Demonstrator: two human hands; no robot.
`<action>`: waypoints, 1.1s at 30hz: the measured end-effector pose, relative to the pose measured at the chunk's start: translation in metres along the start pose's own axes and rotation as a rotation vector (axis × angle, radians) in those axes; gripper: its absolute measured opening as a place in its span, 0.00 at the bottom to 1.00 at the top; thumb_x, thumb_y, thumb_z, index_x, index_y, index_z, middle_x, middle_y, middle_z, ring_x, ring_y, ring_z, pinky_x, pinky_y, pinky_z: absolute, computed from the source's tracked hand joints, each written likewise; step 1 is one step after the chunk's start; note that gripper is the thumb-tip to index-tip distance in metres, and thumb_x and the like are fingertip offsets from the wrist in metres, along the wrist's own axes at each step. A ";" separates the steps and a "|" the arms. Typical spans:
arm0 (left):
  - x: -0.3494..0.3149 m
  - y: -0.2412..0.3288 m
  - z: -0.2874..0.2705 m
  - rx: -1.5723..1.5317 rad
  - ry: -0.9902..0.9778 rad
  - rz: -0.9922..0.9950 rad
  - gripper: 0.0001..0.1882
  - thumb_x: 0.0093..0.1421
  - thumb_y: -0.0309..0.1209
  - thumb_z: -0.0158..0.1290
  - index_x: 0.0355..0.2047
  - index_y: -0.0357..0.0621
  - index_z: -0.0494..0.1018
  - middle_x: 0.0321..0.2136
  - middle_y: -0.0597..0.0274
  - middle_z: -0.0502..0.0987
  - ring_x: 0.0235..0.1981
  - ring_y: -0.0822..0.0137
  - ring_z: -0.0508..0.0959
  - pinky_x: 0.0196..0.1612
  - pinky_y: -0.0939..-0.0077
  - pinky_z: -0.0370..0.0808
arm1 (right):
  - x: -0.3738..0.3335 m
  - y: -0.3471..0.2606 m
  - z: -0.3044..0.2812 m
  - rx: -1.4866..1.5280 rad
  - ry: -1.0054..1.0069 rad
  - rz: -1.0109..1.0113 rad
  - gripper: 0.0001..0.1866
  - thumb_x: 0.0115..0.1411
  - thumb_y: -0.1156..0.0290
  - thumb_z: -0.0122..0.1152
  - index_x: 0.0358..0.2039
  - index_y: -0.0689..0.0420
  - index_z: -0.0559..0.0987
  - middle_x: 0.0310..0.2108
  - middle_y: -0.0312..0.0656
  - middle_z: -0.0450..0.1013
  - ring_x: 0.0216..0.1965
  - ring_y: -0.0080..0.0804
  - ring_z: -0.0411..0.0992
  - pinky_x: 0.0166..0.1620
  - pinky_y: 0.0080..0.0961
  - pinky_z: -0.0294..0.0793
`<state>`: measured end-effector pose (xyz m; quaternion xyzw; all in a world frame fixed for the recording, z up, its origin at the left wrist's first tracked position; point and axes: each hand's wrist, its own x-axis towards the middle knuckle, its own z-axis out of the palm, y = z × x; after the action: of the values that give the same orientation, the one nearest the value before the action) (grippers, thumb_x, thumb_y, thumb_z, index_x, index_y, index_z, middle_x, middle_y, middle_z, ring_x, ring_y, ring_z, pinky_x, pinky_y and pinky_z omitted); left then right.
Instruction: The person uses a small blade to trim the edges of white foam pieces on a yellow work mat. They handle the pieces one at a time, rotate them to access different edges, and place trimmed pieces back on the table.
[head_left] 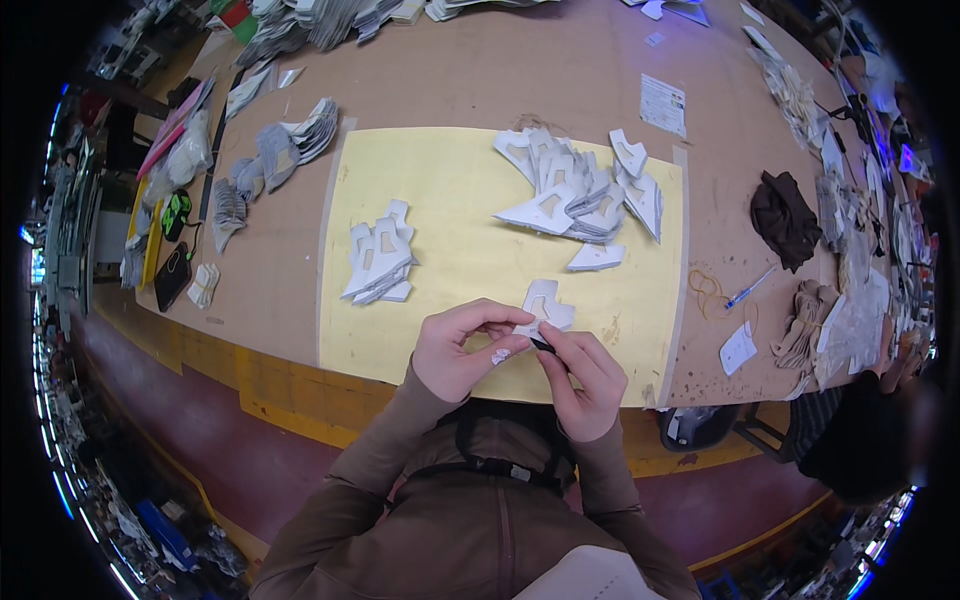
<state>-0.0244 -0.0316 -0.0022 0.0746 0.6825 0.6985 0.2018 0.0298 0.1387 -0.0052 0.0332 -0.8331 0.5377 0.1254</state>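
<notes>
Close to my body, a white cut-out piece point(543, 300) with an opening in it is held over the yellow sheet point(450, 270). My left hand point(468, 345) pinches its near left edge between thumb and fingers. At its near right edge, my right hand point(583, 375) is closed, with a small black item point(541, 344) showing at the fingertips; its kind is too small to make out. A pile of similar white pieces point(565, 190) lies beyond my hands to the right, and a smaller stack point(380, 255) lies to the left.
Left of the sheet are grey stacked pieces point(280, 150), a black phone point(173, 275) and a green-black object point(176, 215). On the right lie a dark cloth point(785, 220), a blue-white pen point(750, 288), rubber bands point(708, 290) and a white tag point(738, 348). Another person point(860, 440) is at far right.
</notes>
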 end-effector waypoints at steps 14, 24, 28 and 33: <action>-0.001 0.007 0.003 0.107 0.020 0.053 0.13 0.54 0.23 0.61 0.42 0.38 0.79 0.32 0.61 0.79 0.33 0.74 0.75 0.40 0.80 0.72 | 0.000 -0.005 0.000 0.043 -0.001 0.080 0.19 0.53 0.86 0.63 0.47 0.63 0.79 0.31 0.45 0.74 0.27 0.32 0.75 0.30 0.22 0.74; -0.006 0.011 0.010 0.060 0.070 0.016 0.15 0.52 0.19 0.63 0.41 0.35 0.78 0.31 0.63 0.78 0.33 0.75 0.73 0.41 0.81 0.71 | 0.000 -0.011 0.002 0.067 0.031 0.083 0.19 0.53 0.87 0.61 0.47 0.62 0.79 0.31 0.44 0.74 0.28 0.30 0.74 0.30 0.21 0.72; -0.004 0.013 0.010 0.095 0.074 0.073 0.15 0.52 0.19 0.62 0.42 0.35 0.78 0.31 0.63 0.77 0.33 0.75 0.73 0.40 0.81 0.70 | -0.004 0.001 0.004 -0.034 0.030 -0.080 0.19 0.54 0.87 0.61 0.46 0.60 0.80 0.30 0.43 0.73 0.27 0.29 0.72 0.29 0.20 0.71; -0.004 0.014 0.008 0.109 0.050 0.089 0.14 0.53 0.18 0.61 0.42 0.34 0.78 0.32 0.62 0.77 0.34 0.74 0.73 0.40 0.80 0.70 | -0.004 0.000 0.007 0.058 0.063 -0.023 0.16 0.55 0.87 0.59 0.44 0.61 0.81 0.30 0.42 0.72 0.25 0.28 0.70 0.29 0.19 0.70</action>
<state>-0.0202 -0.0256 0.0129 0.0983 0.7203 0.6703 0.1489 0.0327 0.1322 -0.0090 0.0296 -0.8123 0.5610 0.1567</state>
